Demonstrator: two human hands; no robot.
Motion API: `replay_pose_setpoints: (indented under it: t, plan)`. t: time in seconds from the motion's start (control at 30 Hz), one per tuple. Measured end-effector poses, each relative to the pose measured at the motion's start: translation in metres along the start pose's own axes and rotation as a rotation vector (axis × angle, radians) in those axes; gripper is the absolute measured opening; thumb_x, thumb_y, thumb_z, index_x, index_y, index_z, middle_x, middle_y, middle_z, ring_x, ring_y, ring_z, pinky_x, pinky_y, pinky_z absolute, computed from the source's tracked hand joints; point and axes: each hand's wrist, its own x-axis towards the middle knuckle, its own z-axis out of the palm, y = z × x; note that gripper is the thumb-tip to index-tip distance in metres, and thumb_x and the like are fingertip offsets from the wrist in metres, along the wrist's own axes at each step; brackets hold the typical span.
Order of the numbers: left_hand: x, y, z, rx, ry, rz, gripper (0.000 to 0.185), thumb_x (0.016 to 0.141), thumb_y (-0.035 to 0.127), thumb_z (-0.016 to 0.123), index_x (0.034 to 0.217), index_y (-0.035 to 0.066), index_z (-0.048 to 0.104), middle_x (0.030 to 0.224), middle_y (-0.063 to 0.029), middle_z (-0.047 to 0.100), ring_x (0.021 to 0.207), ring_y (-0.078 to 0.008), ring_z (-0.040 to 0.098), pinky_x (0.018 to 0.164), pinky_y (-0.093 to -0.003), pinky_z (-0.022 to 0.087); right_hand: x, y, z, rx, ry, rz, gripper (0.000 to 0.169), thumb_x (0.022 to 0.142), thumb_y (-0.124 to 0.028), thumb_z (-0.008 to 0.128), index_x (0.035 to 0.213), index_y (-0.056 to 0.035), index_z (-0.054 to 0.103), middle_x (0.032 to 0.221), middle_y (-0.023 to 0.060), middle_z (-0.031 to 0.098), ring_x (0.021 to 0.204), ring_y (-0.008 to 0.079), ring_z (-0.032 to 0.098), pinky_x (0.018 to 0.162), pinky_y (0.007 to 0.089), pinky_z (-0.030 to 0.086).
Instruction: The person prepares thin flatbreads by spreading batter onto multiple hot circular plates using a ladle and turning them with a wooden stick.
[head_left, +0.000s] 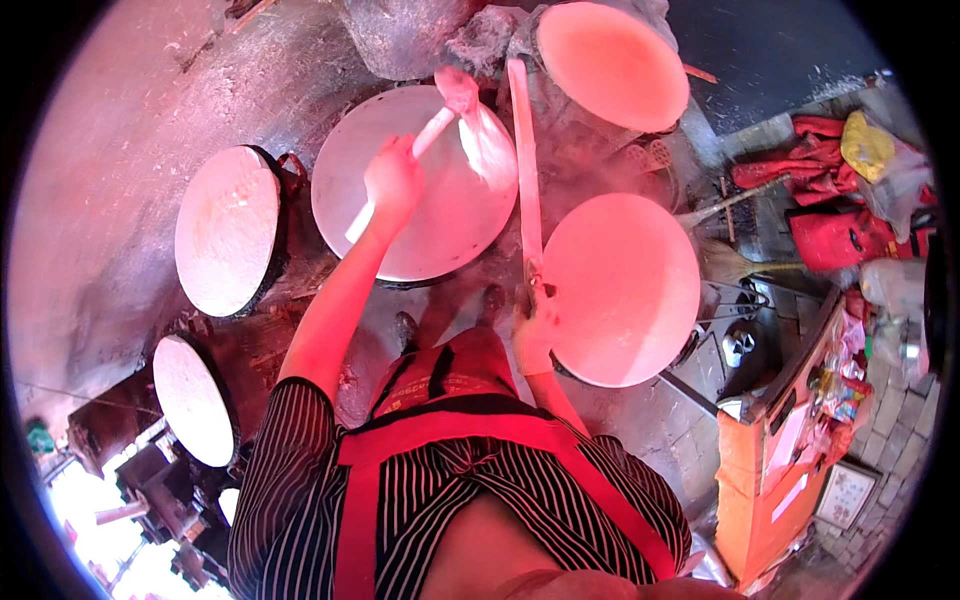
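My left hand (394, 176) grips a pale stick (433, 133) over a large round griddle (405, 225). A cloth-like lump (456, 88) sits at the stick's far end. Below the lump is a bright white patch (486, 150); I cannot tell whether it is cloth or glare. My right hand (536, 337), in what looks like a knit glove, is closed around the near end of a long flat strip (526, 165), which looks wooden. The strip runs away from me past the griddle's right side. Close by my right hand lies another round griddle (622, 289) with a smooth, pale surface.
Further round griddles stand at the far right (615, 64), the left (225, 232) and the lower left (193, 401). Brooms (724, 262) and red cloth items (825, 232) lie to the right. A cluttered orange-sided table (742, 487) stands lower right. Haze hangs between the griddles.
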Motion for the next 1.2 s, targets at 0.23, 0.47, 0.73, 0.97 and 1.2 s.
replay_pose_setpoints:
  t: [0.23, 0.47, 0.73, 0.97, 1.2]
  plan:
    - [0.052, -0.026, -0.069, -0.116, 0.3, 0.263, 0.004, 0.076, 0.01, 0.06, 0.077, 0.009, 0.064, 0.081, -0.0104, 0.058, 0.075, -0.0326, 0.059, 0.064, -0.0426, 0.045, 0.023, -0.073, 0.069, 0.338, -0.197, 0.372, 0.049, 0.088, -0.022, 0.054, 0.135, -0.0123, 0.043, 0.124, 0.0211, 0.054, 0.116, 0.0366, 0.051, 0.096, 0.0385, 0.041]
    - [-0.01, -0.136, -0.13, -0.834, -0.361, -0.215, 0.015, 0.085, 0.019, 0.059, 0.08, 0.005, 0.058, 0.064, -0.0046, 0.053, 0.046, -0.0135, 0.05, 0.042, -0.0302, 0.039, 0.011, -0.096, 0.082, 1.164, -0.094, 0.738, 0.044, 0.09, -0.023, 0.056, 0.132, -0.0162, 0.048, 0.061, -0.0069, 0.04, 0.042, 0.0031, 0.033, 0.039, 0.0184, 0.025]
    - [-0.171, -0.172, -0.177, -1.164, -0.56, -0.775, 0.015, 0.09, 0.018, 0.055, 0.086, 0.009, 0.044, 0.062, 0.004, 0.04, 0.043, -0.005, 0.035, 0.036, -0.0212, 0.026, 0.006, -0.143, 0.137, 1.108, -0.055, 0.811, 0.045, 0.09, -0.027, 0.057, 0.132, -0.0176, 0.047, 0.062, -0.0061, 0.043, 0.04, 0.0056, 0.034, 0.036, 0.0221, 0.027]
    - [-0.2, -0.161, -0.179, -1.315, -0.796, -0.895, 0.017, 0.089, 0.019, 0.057, 0.083, 0.007, 0.046, 0.058, 0.0059, 0.037, 0.043, -0.0036, 0.035, 0.037, -0.0201, 0.025, 0.006, -0.096, 0.093, 0.942, -0.156, 0.764, 0.044, 0.086, -0.013, 0.054, 0.129, -0.0076, 0.05, 0.088, 0.0005, 0.06, 0.048, 0.0048, 0.041, 0.041, 0.0211, 0.03]
    - [-0.229, -0.184, -0.187, -1.307, -0.5, -0.956, 0.016, 0.086, 0.02, 0.061, 0.084, 0.006, 0.053, 0.062, 0.0029, 0.045, 0.047, -0.0069, 0.04, 0.041, -0.0204, 0.033, 0.02, -0.13, 0.104, 0.968, -0.289, 0.651, 0.041, 0.09, -0.024, 0.057, 0.129, -0.0131, 0.052, 0.058, -0.0068, 0.037, 0.04, 0.0053, 0.035, 0.037, 0.0217, 0.027]
